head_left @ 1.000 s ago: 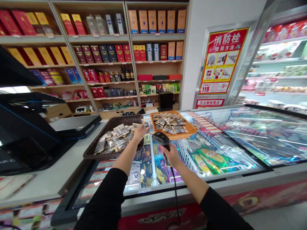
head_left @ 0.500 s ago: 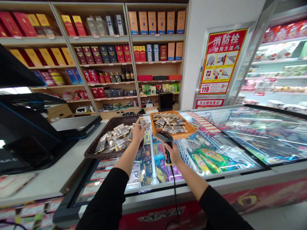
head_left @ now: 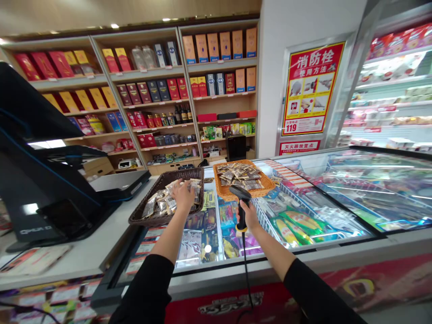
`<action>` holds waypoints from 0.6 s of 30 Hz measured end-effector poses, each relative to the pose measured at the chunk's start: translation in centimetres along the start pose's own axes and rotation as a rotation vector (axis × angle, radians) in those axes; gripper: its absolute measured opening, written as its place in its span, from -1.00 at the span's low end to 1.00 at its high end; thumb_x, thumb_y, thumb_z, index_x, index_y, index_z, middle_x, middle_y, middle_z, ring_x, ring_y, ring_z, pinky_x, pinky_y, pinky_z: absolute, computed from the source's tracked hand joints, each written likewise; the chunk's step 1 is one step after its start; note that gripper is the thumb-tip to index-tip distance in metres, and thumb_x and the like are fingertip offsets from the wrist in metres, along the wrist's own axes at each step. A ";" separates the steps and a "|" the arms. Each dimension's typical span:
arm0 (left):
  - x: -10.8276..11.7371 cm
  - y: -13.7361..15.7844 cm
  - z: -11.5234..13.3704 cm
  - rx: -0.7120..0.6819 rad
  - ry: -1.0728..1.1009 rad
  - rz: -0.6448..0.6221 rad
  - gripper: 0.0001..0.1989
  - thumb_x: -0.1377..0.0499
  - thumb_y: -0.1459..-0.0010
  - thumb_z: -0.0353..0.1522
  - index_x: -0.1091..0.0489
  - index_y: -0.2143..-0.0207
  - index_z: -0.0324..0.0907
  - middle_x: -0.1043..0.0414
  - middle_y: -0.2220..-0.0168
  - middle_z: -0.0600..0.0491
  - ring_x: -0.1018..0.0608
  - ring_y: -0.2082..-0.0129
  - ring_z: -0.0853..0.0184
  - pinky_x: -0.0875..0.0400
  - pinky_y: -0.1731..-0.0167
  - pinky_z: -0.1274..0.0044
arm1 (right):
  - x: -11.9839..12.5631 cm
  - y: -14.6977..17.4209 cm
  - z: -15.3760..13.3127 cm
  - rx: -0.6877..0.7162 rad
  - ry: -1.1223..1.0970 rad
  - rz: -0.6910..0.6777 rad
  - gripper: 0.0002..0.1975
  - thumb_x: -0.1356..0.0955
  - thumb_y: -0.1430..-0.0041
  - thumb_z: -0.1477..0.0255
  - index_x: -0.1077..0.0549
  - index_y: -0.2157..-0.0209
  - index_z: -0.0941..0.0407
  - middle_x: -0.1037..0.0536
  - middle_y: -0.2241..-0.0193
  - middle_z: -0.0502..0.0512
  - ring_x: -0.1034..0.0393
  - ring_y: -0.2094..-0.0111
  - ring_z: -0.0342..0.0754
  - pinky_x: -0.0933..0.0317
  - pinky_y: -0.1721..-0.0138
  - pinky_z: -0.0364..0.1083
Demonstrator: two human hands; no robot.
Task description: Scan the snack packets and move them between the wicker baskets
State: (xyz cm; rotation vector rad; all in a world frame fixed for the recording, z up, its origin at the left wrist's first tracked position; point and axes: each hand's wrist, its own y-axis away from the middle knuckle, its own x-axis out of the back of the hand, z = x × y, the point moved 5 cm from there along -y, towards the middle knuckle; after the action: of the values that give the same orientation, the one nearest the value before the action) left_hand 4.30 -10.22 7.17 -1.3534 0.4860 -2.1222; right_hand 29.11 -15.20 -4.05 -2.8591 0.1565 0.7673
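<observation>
My left hand (head_left: 184, 196) reaches into the dark brown woven basket (head_left: 143, 219), fingers spread and touching the small clear packets (head_left: 162, 202) heaped there. No packet shows clearly gripped in it; the fingertips are partly lost among the packets. My right hand (head_left: 249, 216) is wrapped around the grip of a black barcode scanner (head_left: 240, 193), its head pointing up and left and its cable (head_left: 245, 265) hanging down. Just beyond the scanner, an orange woven basket (head_left: 270, 184) holds similar packets (head_left: 241, 173). A small dark packet (head_left: 209, 180) lies between the two baskets.
Both baskets rest on a glass-topped chest freezer (head_left: 303, 252) with bagged frozen goods inside. At left, a counter (head_left: 84, 247) bears a black checkout machine (head_left: 50, 198) with a flat scale plate (head_left: 118, 180). Shelves of boxes (head_left: 216, 99) stand behind.
My left hand has moved from the dark basket's right rim, where it held a packet, left into the heap. The scanner stays in my right hand. The view has shifted slightly.
</observation>
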 end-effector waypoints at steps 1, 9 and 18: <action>-0.2 0.0 0.8 -0.046 0.024 0.000 -0.69 -0.12 -0.11 -0.36 -0.49 0.08 -0.07 -0.25 -0.16 -0.10 -0.22 -0.18 -0.01 -0.16 -0.09 0.12 | 0.4 -0.3 -0.5 0.004 -0.019 0.016 -0.55 -0.43 0.13 0.03 -0.27 0.45 0.09 -0.36 0.73 -0.12 -0.19 0.79 -0.19 -0.09 0.79 -0.20; -7.5 1.0 12.2 -0.467 0.175 -0.356 -0.73 -0.14 -0.07 -0.43 -0.54 0.18 -0.11 -0.49 0.07 -0.02 -0.42 -0.03 0.19 -0.23 -0.09 0.38 | 7.6 -3.7 -5.3 0.072 -0.007 0.229 -0.57 -0.45 0.16 0.07 -0.31 0.43 0.08 -0.36 0.74 -0.12 -0.20 0.80 -0.16 -0.07 0.80 -0.18; -18.7 0.6 20.5 -0.437 -0.024 -0.697 -0.65 -0.21 -0.08 -0.29 -0.46 0.07 -0.21 -0.50 0.07 -0.18 -0.51 0.05 0.09 -0.35 0.08 0.40 | 10.6 -4.5 -4.5 0.119 -0.057 0.374 -0.56 -0.44 0.14 0.04 -0.26 0.47 0.08 -0.35 0.75 -0.13 -0.18 0.82 -0.17 -0.05 0.82 -0.19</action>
State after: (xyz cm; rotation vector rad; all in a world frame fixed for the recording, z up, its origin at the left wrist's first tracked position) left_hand 29.14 1.26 2.40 -2.0171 0.5426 -2.6421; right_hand 41.05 -12.27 -4.94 -2.7229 0.7193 0.8689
